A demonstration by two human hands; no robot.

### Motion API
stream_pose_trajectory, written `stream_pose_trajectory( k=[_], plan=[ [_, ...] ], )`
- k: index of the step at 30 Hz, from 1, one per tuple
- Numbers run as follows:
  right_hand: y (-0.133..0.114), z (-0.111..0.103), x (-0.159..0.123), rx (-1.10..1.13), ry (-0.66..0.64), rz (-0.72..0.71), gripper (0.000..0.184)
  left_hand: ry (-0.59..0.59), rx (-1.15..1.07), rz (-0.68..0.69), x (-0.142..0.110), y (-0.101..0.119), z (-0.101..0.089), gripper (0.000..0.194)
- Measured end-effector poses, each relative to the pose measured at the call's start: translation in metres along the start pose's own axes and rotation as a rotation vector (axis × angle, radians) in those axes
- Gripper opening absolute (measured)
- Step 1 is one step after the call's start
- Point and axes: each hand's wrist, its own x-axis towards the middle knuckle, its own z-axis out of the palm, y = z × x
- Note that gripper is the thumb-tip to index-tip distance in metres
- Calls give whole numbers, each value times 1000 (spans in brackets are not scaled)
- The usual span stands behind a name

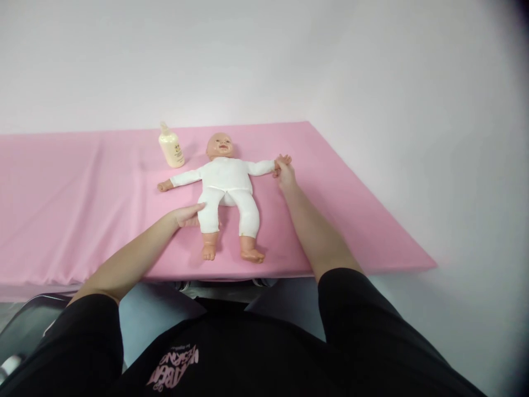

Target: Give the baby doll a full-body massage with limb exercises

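A baby doll (pixel 225 175) in white clothing lies on its back with its arms spread and its head toward the wall. My right hand (pixel 286 172) is closed around the doll's hand at the right, whose small fingers stick out past mine. At the doll's left-side thigh, my left hand (pixel 189 215) grips the leg, thumb on top and the other fingers passing underneath, mostly hidden. Both bare feet of the doll point toward me.
A cream pump bottle (pixel 171 148) stands behind the doll's outstretched left-side arm. Pink cloth (pixel 124 204) covers the table, wrinkled at the left. A white wall (pixel 248 60) borders the back. Something dark and curved (pixel 37 322) shows at the lower left.
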Motion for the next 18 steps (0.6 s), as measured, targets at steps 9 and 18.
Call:
stream_pose_trajectory(
  k=[9, 18],
  plan=[
    [-10, 15, -12, 198, 78, 113, 51, 249, 173, -114, -12, 20, 16, 71],
    [-5, 19, -14, 107, -5, 71, 48, 729, 529, -125, -14, 65, -7, 39]
  ],
)
